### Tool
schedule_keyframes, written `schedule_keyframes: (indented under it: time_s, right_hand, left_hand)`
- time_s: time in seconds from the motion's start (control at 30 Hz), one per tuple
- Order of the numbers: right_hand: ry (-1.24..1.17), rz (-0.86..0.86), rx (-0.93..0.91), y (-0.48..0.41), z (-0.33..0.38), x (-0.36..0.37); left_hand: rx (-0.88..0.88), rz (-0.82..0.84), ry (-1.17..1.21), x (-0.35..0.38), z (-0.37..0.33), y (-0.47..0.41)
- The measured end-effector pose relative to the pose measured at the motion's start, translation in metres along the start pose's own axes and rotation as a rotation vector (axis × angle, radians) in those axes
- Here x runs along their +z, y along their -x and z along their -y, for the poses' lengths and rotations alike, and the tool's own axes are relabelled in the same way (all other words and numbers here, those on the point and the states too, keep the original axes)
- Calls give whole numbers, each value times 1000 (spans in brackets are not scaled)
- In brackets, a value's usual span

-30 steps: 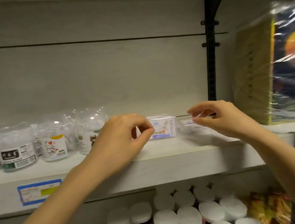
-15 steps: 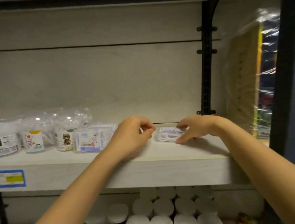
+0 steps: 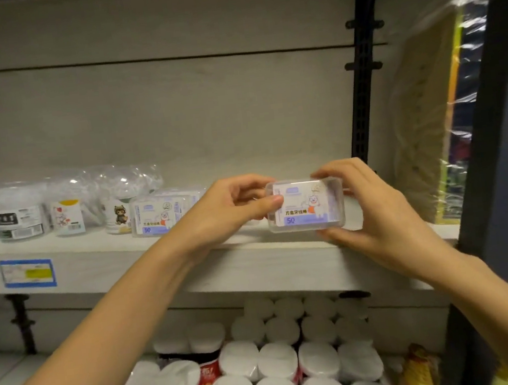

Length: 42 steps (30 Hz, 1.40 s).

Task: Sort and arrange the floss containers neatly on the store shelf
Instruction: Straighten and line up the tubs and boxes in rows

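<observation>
A clear rectangular floss box [image 3: 307, 205] with a white and purple label is held upright, label toward me, just above the shelf [image 3: 254, 256]. My left hand [image 3: 232, 209] pinches its left edge and my right hand [image 3: 367, 210] grips its right side and bottom. A matching floss box [image 3: 159, 216] stands on the shelf to the left. Further left stand round clear floss tubs [image 3: 19, 218] and bagged packs [image 3: 66, 212] in a row.
A black upright post [image 3: 364, 82] rises behind the held box. A plastic-wrapped yellow package [image 3: 439, 124] leans on the shelf at right. Wrapped paper rolls [image 3: 267, 366] fill the shelf below. A blue price tag [image 3: 27, 274] sits on the shelf edge.
The floss box lay flat on the shelf half a second ago; both hands have lifted it and turned it upright with its label facing me.
</observation>
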State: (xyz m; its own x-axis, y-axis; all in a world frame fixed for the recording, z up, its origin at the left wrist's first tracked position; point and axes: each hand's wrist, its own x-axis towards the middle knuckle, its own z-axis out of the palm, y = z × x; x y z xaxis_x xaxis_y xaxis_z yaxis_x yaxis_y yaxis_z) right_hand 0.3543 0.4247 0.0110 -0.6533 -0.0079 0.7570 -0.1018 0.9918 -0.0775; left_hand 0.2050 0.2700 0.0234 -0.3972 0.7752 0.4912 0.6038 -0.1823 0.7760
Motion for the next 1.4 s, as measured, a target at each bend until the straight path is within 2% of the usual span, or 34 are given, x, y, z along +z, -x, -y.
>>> schedule_keyframes:
  time_s: [0.13,0.27,0.4,0.6,0.83,1.0,1.17,1.23,1.3,1.4]
  right_hand:
    - [-263,-27,186,2,4,-6]
    - [-340,49,235,-4,3,1]
    - [-362,53,241,-23,14,16]
    - [-320,122,281,-41,34,51]
    - [-215,65,396,-49,49,61]
    - [-109,45,445,-61,56,73]
    - [78,90,420,-64,55,75]
    - [81,145,400,-71,56,66]
    - [5,261,418,-87,60,54]
    - [-93,586,529,-116,60,44]
  left_hand:
    - [20,-21,75,-2,3,5]
    - [26,-53,-33,-8,3,14]
    - [117,-239,-508,-24,3,26]
    - [183,-285,-885,-56,22,41]
    - [432,-308,-1057,-80,42,46]
    - [489,-272,-1229,-91,44,30]
    - [515,-260,-1188,-112,42,25]
    - [442,-201,-1160,-131,24,21]
    - [257,13,-1157,-153,8,10]
    - [-57,334,-1101,-168,-11,-13]
